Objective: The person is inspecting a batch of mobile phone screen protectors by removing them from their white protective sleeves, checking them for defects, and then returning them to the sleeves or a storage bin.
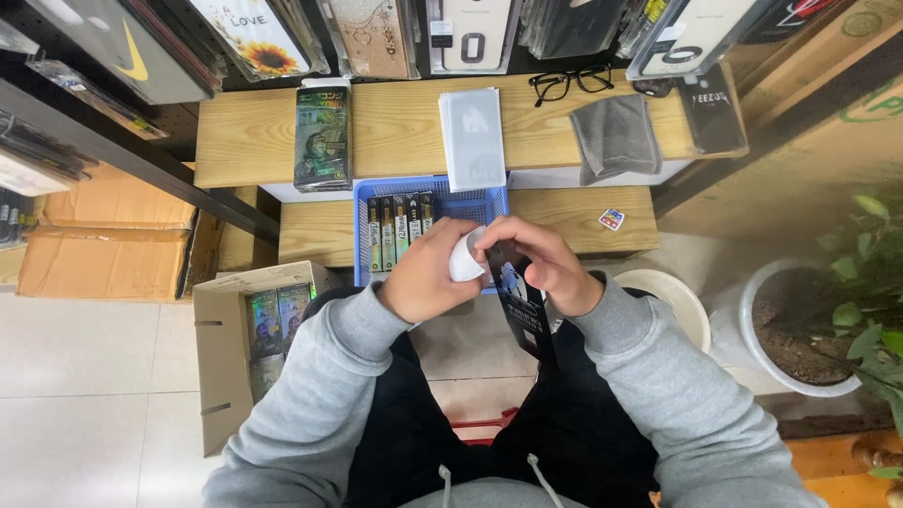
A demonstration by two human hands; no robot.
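Observation:
My left hand (pixel 425 273) is closed around a small white object (pixel 465 260), held over the front edge of a blue plastic basket (pixel 470 202). My right hand (pixel 546 261) grips the top of a flat black packet (pixel 523 306) that hangs down over my lap. The two hands touch at the fingertips. Several narrow packets (pixel 397 229) stand on edge in the basket's left half. What the white object is stays unclear.
A wooden shelf (pixel 395 127) behind the basket carries a green printed box (pixel 322 138), a stack of white packets (pixel 472 136), black glasses (pixel 570 82) and a grey cloth (pixel 616 136). An open cardboard box (pixel 235 348) stands at my left, white plant pots (pixel 800 329) at my right.

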